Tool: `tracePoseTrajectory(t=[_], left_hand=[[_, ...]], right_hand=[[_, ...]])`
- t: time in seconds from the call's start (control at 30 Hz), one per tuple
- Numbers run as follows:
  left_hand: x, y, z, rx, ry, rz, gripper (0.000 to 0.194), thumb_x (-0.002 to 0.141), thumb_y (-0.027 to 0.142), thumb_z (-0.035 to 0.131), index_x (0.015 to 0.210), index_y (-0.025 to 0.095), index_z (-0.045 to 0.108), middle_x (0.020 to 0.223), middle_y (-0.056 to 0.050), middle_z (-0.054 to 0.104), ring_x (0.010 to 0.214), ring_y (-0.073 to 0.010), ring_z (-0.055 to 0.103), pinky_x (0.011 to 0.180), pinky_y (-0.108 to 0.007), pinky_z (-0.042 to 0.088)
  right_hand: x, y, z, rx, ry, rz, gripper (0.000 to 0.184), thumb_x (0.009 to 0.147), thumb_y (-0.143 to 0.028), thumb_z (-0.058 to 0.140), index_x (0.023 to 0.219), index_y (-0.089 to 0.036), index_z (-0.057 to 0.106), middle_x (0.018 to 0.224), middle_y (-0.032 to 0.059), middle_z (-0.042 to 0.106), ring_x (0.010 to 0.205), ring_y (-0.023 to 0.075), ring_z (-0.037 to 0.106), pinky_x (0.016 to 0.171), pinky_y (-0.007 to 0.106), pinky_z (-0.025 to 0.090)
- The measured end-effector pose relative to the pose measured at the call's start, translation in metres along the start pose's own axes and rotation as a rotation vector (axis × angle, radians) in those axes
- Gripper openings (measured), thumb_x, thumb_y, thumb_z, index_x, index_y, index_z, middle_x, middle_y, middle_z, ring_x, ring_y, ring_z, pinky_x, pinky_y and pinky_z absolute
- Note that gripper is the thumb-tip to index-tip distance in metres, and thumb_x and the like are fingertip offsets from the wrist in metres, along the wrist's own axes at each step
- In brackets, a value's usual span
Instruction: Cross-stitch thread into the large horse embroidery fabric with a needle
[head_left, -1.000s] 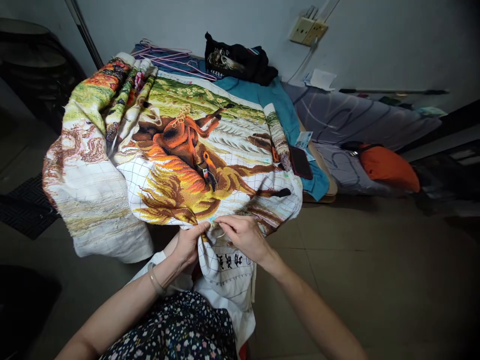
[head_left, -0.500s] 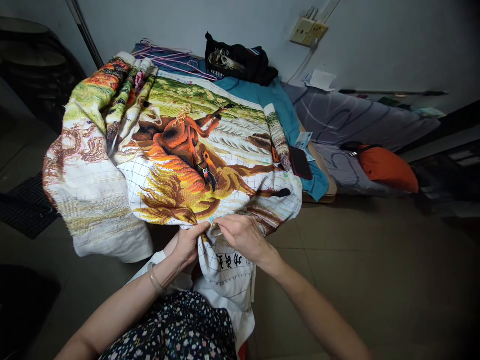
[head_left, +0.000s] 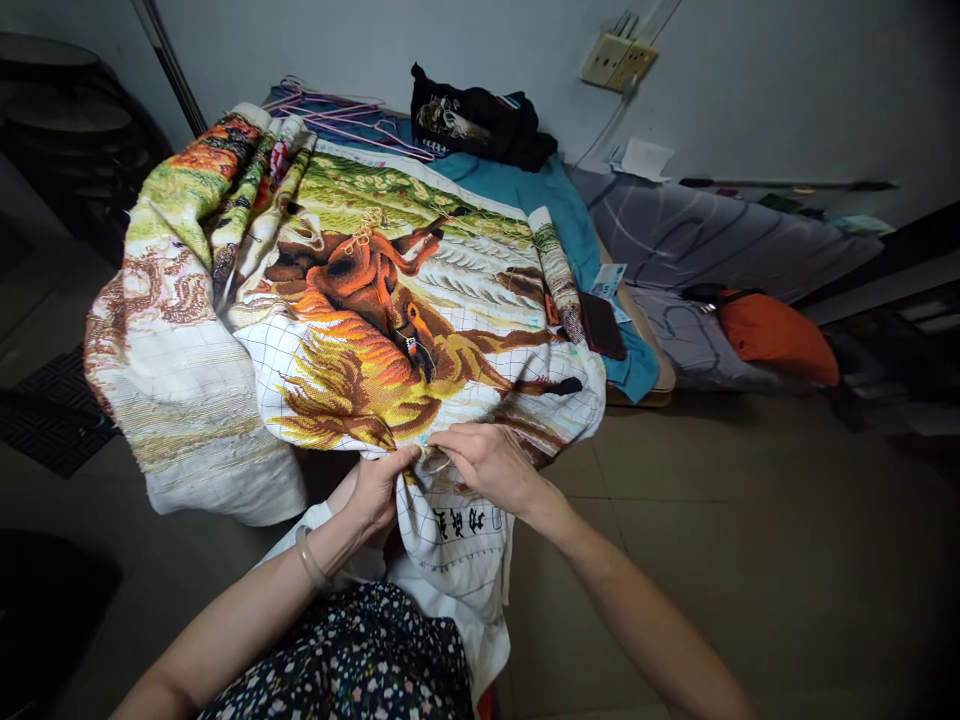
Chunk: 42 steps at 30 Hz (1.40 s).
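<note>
At the near edge of the table: embroidered cloth held by two hands

A large embroidered cloth point(head_left: 352, 385) is spread over the table point(head_left: 664, 385), hung past its left edge and draped over its near edge toward the person's lap. A horse-like figure in orange, brown and yellow is worked on it, beside bare white areas ruled with grid lines. Dark lettering point(head_left: 461, 521) is seen on the hanging part below the hands.

A gathered fold is gripped by the left hand point(head_left: 377, 490), its thumb laid on top; the other fingers are largely hidden by the cloth. A pale bangle point(head_left: 310, 560) is worn on that wrist. The right hand point(head_left: 487, 465) is placed just beside it, thumb and forefinger set narrowly at the fold. A pale thread point(head_left: 439, 464) is noted near these fingertips; whether a needle is pinched there cannot be told.

Loose threads point(head_left: 364, 232) are found lying on the embroidery. Near the table's right edge, a dark phone point(head_left: 602, 326) is observed beside a rolled end point(head_left: 555, 270) of the cloth. Along the far edge, pink hangers point(head_left: 330, 106) are piled toward the left corner, and a black bundle point(head_left: 480, 125) is placed to their right on teal fabric point(head_left: 517, 185).
</note>
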<state>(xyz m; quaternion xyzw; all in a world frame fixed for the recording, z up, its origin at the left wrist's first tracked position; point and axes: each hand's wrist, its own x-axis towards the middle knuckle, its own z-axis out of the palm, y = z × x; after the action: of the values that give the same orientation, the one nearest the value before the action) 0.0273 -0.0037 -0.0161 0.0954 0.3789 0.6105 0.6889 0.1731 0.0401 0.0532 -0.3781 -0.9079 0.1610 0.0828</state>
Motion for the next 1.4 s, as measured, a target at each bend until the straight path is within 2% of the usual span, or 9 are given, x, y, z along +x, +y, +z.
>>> tracePoseTrajectory(t=[0.17, 0.33, 0.47, 0.57, 0.77, 1.03, 1.23, 1.4], left_hand=[[0.000, 0.000, -0.001, 0.000, -0.021, 0.000, 0.056, 0.055, 0.021, 0.081, 0.108, 0.015, 0.065, 0.083, -0.006, 0.073, 0.076, -0.0221, 0.067, 0.082, -0.039, 0.048], [0.000, -0.001, -0.002, 0.005, -0.015, -0.002, 0.056, 0.055, 0.019, 0.081, 0.108, 0.014, 0.064, 0.082, -0.005, 0.073, 0.071, -0.0201, 0.066, 0.079, -0.037, 0.049], [0.001, -0.001, -0.002, -0.003, -0.027, 0.021, 0.056, 0.055, 0.019, 0.081, 0.108, 0.014, 0.064, 0.084, -0.005, 0.073, 0.074, -0.0202, 0.066, 0.081, -0.037, 0.049], [0.001, -0.001, -0.001, -0.001, -0.053, 0.042, 0.056, 0.057, 0.019, 0.081, 0.110, 0.014, 0.063, 0.088, -0.006, 0.073, 0.081, -0.0221, 0.067, 0.084, -0.038, 0.048], [0.002, -0.002, 0.000, 0.015, -0.061, 0.066, 0.056, 0.058, 0.021, 0.080, 0.110, 0.015, 0.062, 0.093, -0.007, 0.072, 0.088, -0.0240, 0.066, 0.089, -0.040, 0.046], [0.002, -0.001, 0.000, 0.039, -0.041, 0.077, 0.049, 0.057, 0.021, 0.079, 0.104, 0.015, 0.064, 0.089, -0.006, 0.072, 0.090, -0.0245, 0.066, 0.088, -0.039, 0.046], [0.003, -0.002, 0.000, 0.035, -0.062, 0.093, 0.044, 0.058, 0.019, 0.079, 0.099, 0.016, 0.065, 0.083, -0.004, 0.071, 0.086, -0.0213, 0.064, 0.087, -0.037, 0.046], [0.003, -0.002, -0.002, -0.001, -0.033, 0.045, 0.031, 0.056, 0.018, 0.078, 0.085, 0.015, 0.067, 0.075, -0.001, 0.068, 0.074, -0.0168, 0.061, 0.078, -0.032, 0.046]], right_hand=[[0.001, -0.004, -0.001, -0.071, -0.031, 0.021, 0.020, 0.087, -0.011, 0.053, 0.098, -0.018, 0.067, 0.082, 0.0036, 0.069, 0.076, 0.0146, 0.061, 0.065, 0.023, 0.037], [0.003, -0.015, -0.009, -0.276, -0.117, 0.019, 0.017, 0.086, -0.011, 0.053, 0.096, -0.018, 0.065, 0.083, 0.0047, 0.066, 0.074, 0.0158, 0.058, 0.061, 0.027, 0.030], [0.009, -0.014, -0.013, -0.344, -0.158, -0.040, 0.015, 0.086, -0.009, 0.052, 0.093, -0.016, 0.063, 0.083, 0.0048, 0.064, 0.074, 0.0156, 0.055, 0.060, 0.028, 0.027], [0.015, -0.004, -0.011, -0.317, -0.123, -0.106, 0.014, 0.085, -0.008, 0.053, 0.091, -0.016, 0.062, 0.079, 0.0029, 0.062, 0.070, 0.0147, 0.052, 0.061, 0.027, 0.027], [0.022, 0.015, -0.005, -0.271, 0.045, -0.240, 0.018, 0.090, -0.014, 0.049, 0.083, -0.018, 0.065, 0.080, 0.0041, 0.055, 0.076, 0.0157, 0.048, 0.064, 0.026, 0.029], [0.028, 0.026, 0.000, -0.110, 0.084, -0.328, 0.019, 0.087, -0.009, 0.051, 0.083, -0.017, 0.068, 0.081, 0.0038, 0.055, 0.076, 0.0140, 0.049, 0.065, 0.024, 0.034], [0.028, 0.023, 0.001, -0.173, 0.086, -0.375, 0.021, 0.091, -0.014, 0.047, 0.080, -0.016, 0.065, 0.080, 0.0046, 0.056, 0.074, 0.0151, 0.046, 0.065, 0.026, 0.032], [0.017, 0.004, 0.001, -0.353, 0.106, -0.368, 0.019, 0.091, -0.013, 0.044, 0.081, -0.015, 0.060, 0.079, 0.0055, 0.055, 0.074, 0.0174, 0.044, 0.066, 0.030, 0.030]])
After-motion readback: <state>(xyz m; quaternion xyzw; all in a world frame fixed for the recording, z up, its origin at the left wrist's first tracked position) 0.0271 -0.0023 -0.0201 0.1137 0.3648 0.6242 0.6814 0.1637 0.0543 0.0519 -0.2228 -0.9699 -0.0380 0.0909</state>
